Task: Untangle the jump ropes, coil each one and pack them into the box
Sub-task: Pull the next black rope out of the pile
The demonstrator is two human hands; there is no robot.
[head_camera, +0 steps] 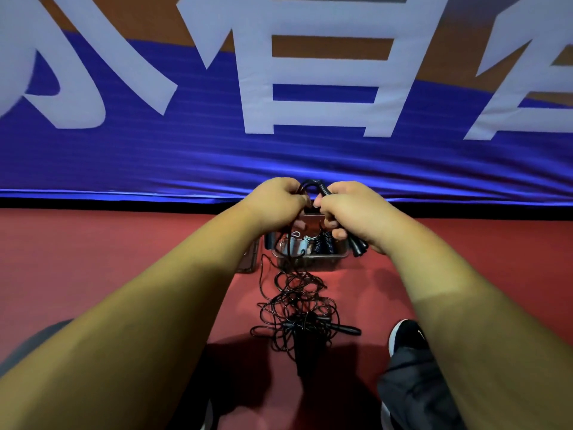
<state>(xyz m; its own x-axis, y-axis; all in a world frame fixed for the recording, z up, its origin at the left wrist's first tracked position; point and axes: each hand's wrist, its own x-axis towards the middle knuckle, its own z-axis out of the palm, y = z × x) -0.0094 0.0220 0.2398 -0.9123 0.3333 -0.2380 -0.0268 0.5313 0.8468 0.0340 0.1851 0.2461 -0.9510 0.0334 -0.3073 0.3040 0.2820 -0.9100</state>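
Looking forward and down from the wearer's head through a single wide-angle lens; facing a blue banner across the red floor; sitting close above both forearms, centring the left hand and right hand at mid-frame.

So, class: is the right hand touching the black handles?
Touching. The head view shows the right hand curled round the black handles, ends poking out below.

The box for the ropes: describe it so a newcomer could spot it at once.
Below the blue banner with white characters, on the red floor, the box sits under the left hand and right hand, which grip a black rope. It is a clear tub holding pale-blue handles and a black coil, unlike the loose black tangle nearer the person.
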